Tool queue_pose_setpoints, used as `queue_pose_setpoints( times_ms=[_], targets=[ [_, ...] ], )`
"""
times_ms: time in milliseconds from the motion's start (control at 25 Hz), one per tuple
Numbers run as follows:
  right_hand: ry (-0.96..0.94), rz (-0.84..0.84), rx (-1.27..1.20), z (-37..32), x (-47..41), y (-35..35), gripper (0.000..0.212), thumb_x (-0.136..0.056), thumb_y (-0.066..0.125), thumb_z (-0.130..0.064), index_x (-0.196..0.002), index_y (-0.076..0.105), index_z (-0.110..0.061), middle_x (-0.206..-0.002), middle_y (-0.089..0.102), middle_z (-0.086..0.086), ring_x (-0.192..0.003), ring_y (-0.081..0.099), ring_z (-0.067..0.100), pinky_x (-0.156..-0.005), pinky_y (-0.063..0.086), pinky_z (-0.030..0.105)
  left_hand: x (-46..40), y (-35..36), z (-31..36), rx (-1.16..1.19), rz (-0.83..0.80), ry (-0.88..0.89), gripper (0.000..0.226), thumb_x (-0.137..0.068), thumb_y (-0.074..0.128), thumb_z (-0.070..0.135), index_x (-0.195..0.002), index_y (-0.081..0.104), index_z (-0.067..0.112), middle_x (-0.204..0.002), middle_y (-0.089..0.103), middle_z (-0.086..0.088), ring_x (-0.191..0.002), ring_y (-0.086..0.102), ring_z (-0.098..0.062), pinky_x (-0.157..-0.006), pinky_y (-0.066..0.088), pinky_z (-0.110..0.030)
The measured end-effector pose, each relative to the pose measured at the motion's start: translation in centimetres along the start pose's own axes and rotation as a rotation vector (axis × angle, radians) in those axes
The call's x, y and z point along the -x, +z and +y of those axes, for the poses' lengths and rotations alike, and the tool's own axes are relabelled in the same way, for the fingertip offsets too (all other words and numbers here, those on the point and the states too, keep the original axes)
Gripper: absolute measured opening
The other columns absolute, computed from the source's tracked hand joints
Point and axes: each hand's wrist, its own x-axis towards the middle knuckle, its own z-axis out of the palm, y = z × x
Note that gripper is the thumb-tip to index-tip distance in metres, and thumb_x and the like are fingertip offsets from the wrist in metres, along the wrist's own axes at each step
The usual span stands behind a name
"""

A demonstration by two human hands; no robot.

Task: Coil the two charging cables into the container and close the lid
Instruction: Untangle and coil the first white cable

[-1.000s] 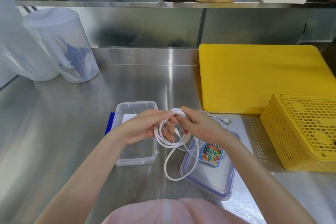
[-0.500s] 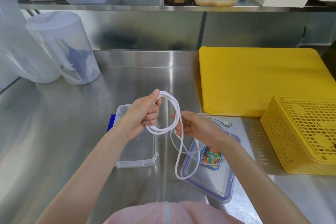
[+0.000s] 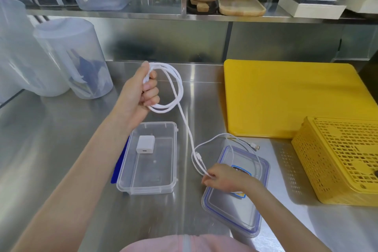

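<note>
Stainless steel desk stretches under us, shelf behind. Our left hand is raised and fisted around several loops of the white charging cable. Below it sits the clear rectangular plastic container, holding only a small white charger block. Further right, our right hand pinches the cable's trailing strands over the blue-rimmed clear lid, where a second thin white cable lies. We judge coiling is midway; next we feed the slack leftward into another loop.
</note>
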Motion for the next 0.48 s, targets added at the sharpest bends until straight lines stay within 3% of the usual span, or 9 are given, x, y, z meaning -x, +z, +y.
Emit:
queue_pose_setpoints(
  times_ms=[80, 160, 240, 320, 480],
  targets=[
    [0.038, 0.109, 0.072, 0.0, 0.1, -0.3, 0.034, -0.095, 0.036, -0.027, -0.099, 0.067, -0.014, -0.084, 0.051, 0.008, -0.1, 0.05, 0.03, -0.089, 0.038, 0.033, 0.2, -0.1, -0.6, -0.023, -0.007, -0.022, 0.036, -0.097, 0.035, 0.036, -0.066, 0.042, 0.018, -0.036, 0.027, 0.009, -0.028, 0.021, -0.005, -0.032, 0.018, -0.013],
    [0.064, 0.247, -0.047, -0.5, 0.6, -1.4, 0.037, -0.096, 0.031, -0.031, -0.088, 0.066, -0.02, -0.086, 0.048, 0.006, -0.093, 0.052, 0.023, -0.082, 0.04, 0.033, 0.4, -0.2, -1.4, -0.032, -0.018, -0.055, 0.036, -0.097, 0.035, 0.037, -0.066, 0.042, 0.018, -0.037, 0.027, 0.009, -0.028, 0.021, -0.006, -0.032, 0.019, -0.013],
    [0.054, 0.394, -0.341, -1.0, 1.0, -2.6, 0.038, -0.097, 0.032, -0.033, -0.076, 0.061, -0.021, -0.069, 0.05, 0.0, -0.061, 0.053, 0.006, -0.063, 0.039, 0.025, 0.7, -0.3, -2.0, -0.033, -0.037, -0.09, 0.037, -0.096, 0.035, 0.037, -0.066, 0.042, 0.018, -0.037, 0.027, 0.009, -0.028, 0.021, -0.006, -0.032, 0.018, -0.013],
    [0.037, 0.49, -0.719, -1.3, 0.9, -3.8, 0.038, -0.098, 0.032, -0.029, -0.073, 0.059, -0.016, -0.052, 0.05, 0.0, -0.041, 0.048, 0.002, -0.05, 0.041, 0.022, 1.2, -0.1, -2.7, -0.032, -0.069, -0.133, 0.037, -0.096, 0.036, 0.037, -0.065, 0.042, 0.018, -0.038, 0.026, 0.01, -0.028, 0.02, -0.005, -0.032, 0.017, -0.014],
    [0.034, 0.487, -1.608, -2.2, 0.6, -5.7, 0.039, -0.098, 0.033, -0.026, -0.068, 0.053, -0.01, -0.049, 0.068, 0.003, -0.047, 0.066, 0.007, -0.046, 0.054, 0.017, 2.2, 0.7, -4.1, -0.064, -0.171, -0.23, 0.039, -0.096, 0.034, 0.038, -0.064, 0.041, 0.018, -0.039, 0.025, 0.011, -0.028, 0.019, -0.003, -0.032, 0.016, -0.014]
  ],
)
